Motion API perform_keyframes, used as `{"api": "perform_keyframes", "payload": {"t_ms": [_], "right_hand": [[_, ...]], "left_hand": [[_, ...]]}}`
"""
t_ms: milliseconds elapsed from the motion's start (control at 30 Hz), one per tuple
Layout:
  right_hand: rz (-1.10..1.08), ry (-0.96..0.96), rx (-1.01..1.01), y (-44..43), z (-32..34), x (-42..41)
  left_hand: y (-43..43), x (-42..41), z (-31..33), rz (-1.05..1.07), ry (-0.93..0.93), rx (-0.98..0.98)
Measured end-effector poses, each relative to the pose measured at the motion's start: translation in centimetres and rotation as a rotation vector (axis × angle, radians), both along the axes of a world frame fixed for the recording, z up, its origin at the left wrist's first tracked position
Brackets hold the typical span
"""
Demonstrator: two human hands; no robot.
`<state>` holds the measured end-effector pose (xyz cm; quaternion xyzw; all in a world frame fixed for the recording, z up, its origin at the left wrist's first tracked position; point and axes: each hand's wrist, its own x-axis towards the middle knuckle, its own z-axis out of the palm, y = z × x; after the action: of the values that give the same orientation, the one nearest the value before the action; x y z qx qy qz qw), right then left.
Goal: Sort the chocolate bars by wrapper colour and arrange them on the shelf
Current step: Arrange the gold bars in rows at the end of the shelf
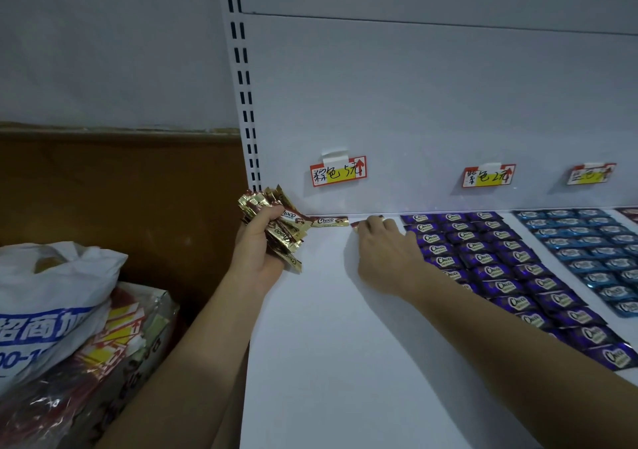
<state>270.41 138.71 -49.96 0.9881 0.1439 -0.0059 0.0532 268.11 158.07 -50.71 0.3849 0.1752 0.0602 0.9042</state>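
My left hand grips a thick bundle of brown-and-gold chocolate bars at the shelf's left edge. One brown bar lies flat against the back wall of the white shelf. My right hand reaches to the back wall, its fingers on a second brown bar that is mostly hidden under them. To the right lie neat rows of purple bars, then rows of blue bars.
Three handwritten price tags are taped to the back panel, among them the left tag and the middle tag. A white plastic bag and a box with red and yellow labels sit left of the shelf, beside a slotted upright.
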Motion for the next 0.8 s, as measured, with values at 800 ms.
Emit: {"api": "perform_keyframes", "payload": {"t_ms": [800], "right_hand": [[0.27, -0.21, 0.786, 4.2, -0.4, -1.5]], "left_hand": [[0.2, -0.7, 1.1, 0.019, -0.029, -0.222]]}}
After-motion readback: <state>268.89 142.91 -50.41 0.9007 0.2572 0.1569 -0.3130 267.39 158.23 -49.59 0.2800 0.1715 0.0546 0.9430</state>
